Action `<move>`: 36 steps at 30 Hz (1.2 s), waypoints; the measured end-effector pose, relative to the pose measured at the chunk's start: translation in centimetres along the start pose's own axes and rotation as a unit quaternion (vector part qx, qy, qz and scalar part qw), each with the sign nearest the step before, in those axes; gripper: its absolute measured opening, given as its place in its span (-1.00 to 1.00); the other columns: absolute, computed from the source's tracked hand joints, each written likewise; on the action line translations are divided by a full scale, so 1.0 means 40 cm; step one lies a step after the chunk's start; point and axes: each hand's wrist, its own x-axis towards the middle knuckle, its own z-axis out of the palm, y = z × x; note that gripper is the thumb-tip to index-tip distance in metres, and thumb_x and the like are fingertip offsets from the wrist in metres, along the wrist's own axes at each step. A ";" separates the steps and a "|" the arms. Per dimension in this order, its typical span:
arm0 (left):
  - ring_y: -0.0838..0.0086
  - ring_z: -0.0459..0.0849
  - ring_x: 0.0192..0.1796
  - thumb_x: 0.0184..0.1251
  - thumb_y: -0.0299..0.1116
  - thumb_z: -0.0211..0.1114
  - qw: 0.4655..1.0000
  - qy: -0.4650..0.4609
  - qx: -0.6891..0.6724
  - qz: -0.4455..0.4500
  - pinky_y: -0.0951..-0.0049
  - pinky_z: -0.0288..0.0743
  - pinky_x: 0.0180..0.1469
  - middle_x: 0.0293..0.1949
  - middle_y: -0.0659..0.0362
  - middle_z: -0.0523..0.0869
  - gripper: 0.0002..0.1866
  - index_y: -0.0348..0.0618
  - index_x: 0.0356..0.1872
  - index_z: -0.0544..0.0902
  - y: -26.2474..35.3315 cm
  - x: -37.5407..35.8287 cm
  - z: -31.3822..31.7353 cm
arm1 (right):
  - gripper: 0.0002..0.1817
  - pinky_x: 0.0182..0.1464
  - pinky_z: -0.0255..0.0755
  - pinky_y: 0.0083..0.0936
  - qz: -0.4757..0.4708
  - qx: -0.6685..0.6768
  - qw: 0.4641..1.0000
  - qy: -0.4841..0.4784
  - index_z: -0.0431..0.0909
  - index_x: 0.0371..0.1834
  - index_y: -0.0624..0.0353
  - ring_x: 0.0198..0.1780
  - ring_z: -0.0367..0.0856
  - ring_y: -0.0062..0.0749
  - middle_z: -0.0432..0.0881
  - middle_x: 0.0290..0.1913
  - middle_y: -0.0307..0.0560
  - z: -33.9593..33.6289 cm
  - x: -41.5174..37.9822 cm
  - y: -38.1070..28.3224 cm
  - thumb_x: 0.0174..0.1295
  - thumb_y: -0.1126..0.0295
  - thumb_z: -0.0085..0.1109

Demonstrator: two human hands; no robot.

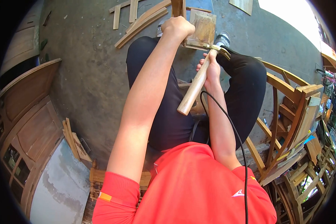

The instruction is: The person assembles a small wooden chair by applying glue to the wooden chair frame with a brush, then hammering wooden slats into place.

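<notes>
My left hand [178, 28] is closed in a fist around an upright wooden piece [178, 8]; its fingers are mostly turned away from view. Beside that fist is a wooden block [202, 28] with a worn top, set between my feet. My right hand [212, 71] grips a claw hammer [195, 91] high on its pale wooden handle, close under the metal head. The handle's free end slants down toward my lap, and the head lies near the block's front right corner.
Curved wooden strips [142, 27] lie on the concrete floor [89, 56] at the front left. Wooden frames [287, 112] are stacked at my right. Panelled doors [37, 130] lean on the left. A black cable [235, 130] runs down over my shirt.
</notes>
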 end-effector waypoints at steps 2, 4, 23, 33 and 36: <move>0.22 0.79 0.17 0.11 -0.18 0.28 1.000 0.020 0.007 0.005 0.30 0.64 0.16 0.05 -0.01 0.83 -0.55 -0.09 0.02 0.83 0.001 -0.010 -0.006 | -0.62 -0.46 0.53 -0.36 -0.002 0.002 1.000 -0.007 0.41 0.11 0.21 -0.53 0.58 -0.34 0.51 -0.43 -0.12 -0.004 -0.002 -0.002 0.61 0.07 -0.07; 0.13 0.80 0.14 0.14 -0.17 0.28 0.999 0.037 -0.035 0.019 0.23 0.65 0.15 0.00 -0.10 0.83 -0.57 -0.16 -0.03 0.83 -0.007 -0.002 0.007 | -0.61 -0.49 0.53 -0.37 -0.009 0.003 1.000 -0.010 0.41 0.11 0.21 -0.55 0.57 -0.36 0.51 -0.44 -0.13 -0.005 -0.008 -0.003 0.62 0.07 -0.08; -0.14 0.78 -0.28 0.42 -0.16 0.26 0.920 0.351 -0.154 0.084 -0.05 0.63 -0.16 -0.43 -0.19 0.77 -0.64 -0.28 -0.37 0.75 -0.009 -0.045 0.154 | -0.67 -0.53 0.53 -0.44 -0.010 -0.006 1.000 -0.016 0.41 0.13 0.15 -0.59 0.56 -0.44 0.53 -0.46 -0.18 0.004 -0.036 0.000 0.62 0.11 -0.06; -0.14 0.75 -0.36 0.39 -0.15 0.28 0.915 0.378 -0.103 0.100 -0.04 0.61 -0.21 -0.50 -0.16 0.74 -0.62 -0.25 -0.49 0.74 -0.018 -0.029 0.146 | -0.66 -0.56 0.50 -0.45 -0.025 -0.006 1.000 -0.013 0.40 0.12 0.15 -0.62 0.56 -0.42 0.53 -0.48 -0.17 -0.021 -0.023 -0.021 0.61 0.09 -0.03; -0.13 0.74 -0.38 0.34 -0.14 0.30 0.916 0.373 -0.110 0.095 -0.04 0.58 -0.23 -0.53 -0.16 0.72 -0.60 -0.26 -0.57 0.71 -0.017 -0.038 0.140 | -0.65 -0.57 0.50 -0.45 -0.031 -0.006 0.999 -0.019 0.41 0.11 0.15 -0.64 0.56 -0.41 0.53 -0.49 -0.16 -0.023 -0.019 -0.018 0.60 0.07 0.00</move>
